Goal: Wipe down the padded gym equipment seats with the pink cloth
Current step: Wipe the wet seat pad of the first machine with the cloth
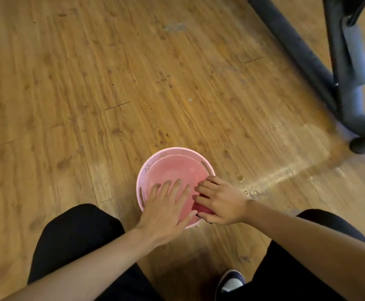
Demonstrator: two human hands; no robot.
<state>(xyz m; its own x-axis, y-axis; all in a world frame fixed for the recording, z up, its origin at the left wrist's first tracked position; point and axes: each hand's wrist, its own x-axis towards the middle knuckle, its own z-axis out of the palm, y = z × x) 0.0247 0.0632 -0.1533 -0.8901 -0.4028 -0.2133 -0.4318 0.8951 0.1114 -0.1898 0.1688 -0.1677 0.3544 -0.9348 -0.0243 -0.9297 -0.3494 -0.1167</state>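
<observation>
Down at the floor (90, 83), from the head view, you are crouched over a pink basin (172, 168) that sits on the wood planks between your knees. Your left hand (166, 209) lies over the near half of the basin with its fingers straight and slightly spread, palm down, reaching toward the middle; it holds nothing that shows. Your right hand (218, 203) is at the basin's right rim, fingers curled round the cloth (201, 208), which shows as a dark pink wad under the knuckles, inside the basin at its near right edge. Only a small part of the cloth is visible; the rest is hidden by the hand. The two hands are just beside each other, fingertips almost meeting over the basin.

Small drops (240, 177) of water lie on the planks just right of the basin. Your legs in black trousers (73, 242) frame the bottom of the view on both sides, and a dark shoe (231, 281) with a pale patch shows low, right of centre. At the upper right stands a black metal frame (303, 55) of gym equipment, blurred, with a rubber foot (361, 145) resting on the floor, well apart from the basin.
</observation>
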